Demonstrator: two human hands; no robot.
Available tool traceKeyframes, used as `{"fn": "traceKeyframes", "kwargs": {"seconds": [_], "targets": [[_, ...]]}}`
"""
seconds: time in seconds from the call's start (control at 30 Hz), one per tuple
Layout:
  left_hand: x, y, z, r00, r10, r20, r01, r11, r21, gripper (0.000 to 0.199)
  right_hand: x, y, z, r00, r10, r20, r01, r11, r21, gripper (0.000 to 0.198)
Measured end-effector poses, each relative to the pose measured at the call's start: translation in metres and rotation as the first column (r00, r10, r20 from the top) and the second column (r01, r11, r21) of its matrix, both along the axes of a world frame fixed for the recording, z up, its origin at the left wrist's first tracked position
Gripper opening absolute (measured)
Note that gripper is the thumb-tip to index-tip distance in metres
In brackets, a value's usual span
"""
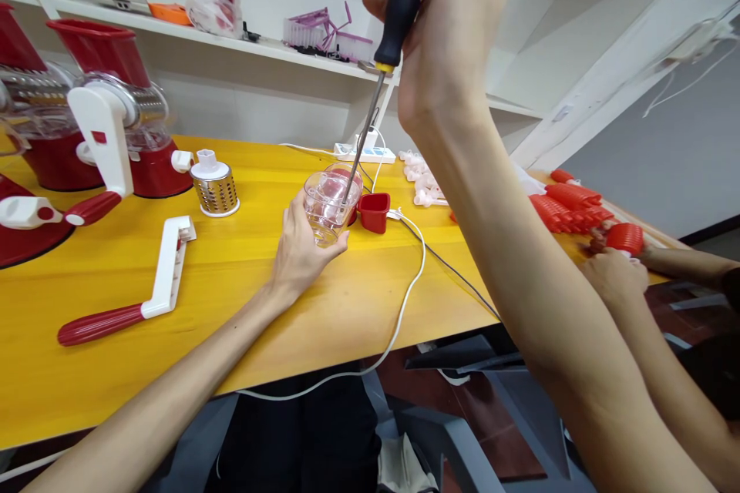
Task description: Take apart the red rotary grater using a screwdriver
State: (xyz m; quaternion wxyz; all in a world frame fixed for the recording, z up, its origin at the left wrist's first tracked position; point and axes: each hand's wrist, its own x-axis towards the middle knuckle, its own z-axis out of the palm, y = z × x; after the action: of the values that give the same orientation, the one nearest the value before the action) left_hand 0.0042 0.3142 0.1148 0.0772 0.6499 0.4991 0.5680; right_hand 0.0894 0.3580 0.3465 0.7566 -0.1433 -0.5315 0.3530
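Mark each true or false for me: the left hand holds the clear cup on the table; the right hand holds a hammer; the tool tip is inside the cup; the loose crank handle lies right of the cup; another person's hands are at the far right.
1. The left hand holds the clear plastic cup on the yellow table. True.
2. The right hand holds a hammer. False: it grips a screwdriver with a black handle.
3. The screwdriver's shaft reaches down into the cup. True.
4. The loose crank handle lies right of the cup. False: it lies to its left.
5. Another person's hands work at the far right, by red ribbed parts. True.
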Motion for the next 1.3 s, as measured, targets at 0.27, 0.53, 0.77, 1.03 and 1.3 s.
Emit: {"fn": "traceKeyframes", "kwargs": {"seconds": [0.27, 0.53, 0.77, 1.03, 1.3], "targets": [[0.0, -0.001, 0.0, 1.0, 0.013, -0.011, -0.013, 1.0, -0.006, 0.08, 0.002, -0.002, -0.002, 0.994, -0.054, 0.092, 0.043, 0.992, 0.116, 0.02], [-0.002, 0.0, -0.001, 1.0, 0.007, -0.023, -0.007, 1.0, 0.007, 0.086, 0.001, -0.001, -0.005, 0.992, -0.041, 0.122, 0.034, 0.998, 0.061, 0.003], [-0.012, 0.001, 0.011, 0.998, -0.038, -0.044, 0.044, 0.987, 0.152, 0.101, 0.002, 0.0, -0.004, 0.998, 0.02, 0.061, -0.024, 0.998, 0.063, 0.027], [-0.025, 0.007, 0.027, 0.987, -0.153, -0.059, 0.159, 0.978, 0.135, 0.076, 0.011, 0.006, -0.006, 0.988, 0.121, 0.099, -0.125, 0.992, 0.034, 0.007], [-0.027, 0.012, 0.044, 0.976, -0.124, -0.18, 0.149, 0.98, 0.135, 0.07, 0.008, 0.006, -0.001, 0.991, -0.007, 0.132, 0.003, 1.0, 0.031, 0.003]]}}
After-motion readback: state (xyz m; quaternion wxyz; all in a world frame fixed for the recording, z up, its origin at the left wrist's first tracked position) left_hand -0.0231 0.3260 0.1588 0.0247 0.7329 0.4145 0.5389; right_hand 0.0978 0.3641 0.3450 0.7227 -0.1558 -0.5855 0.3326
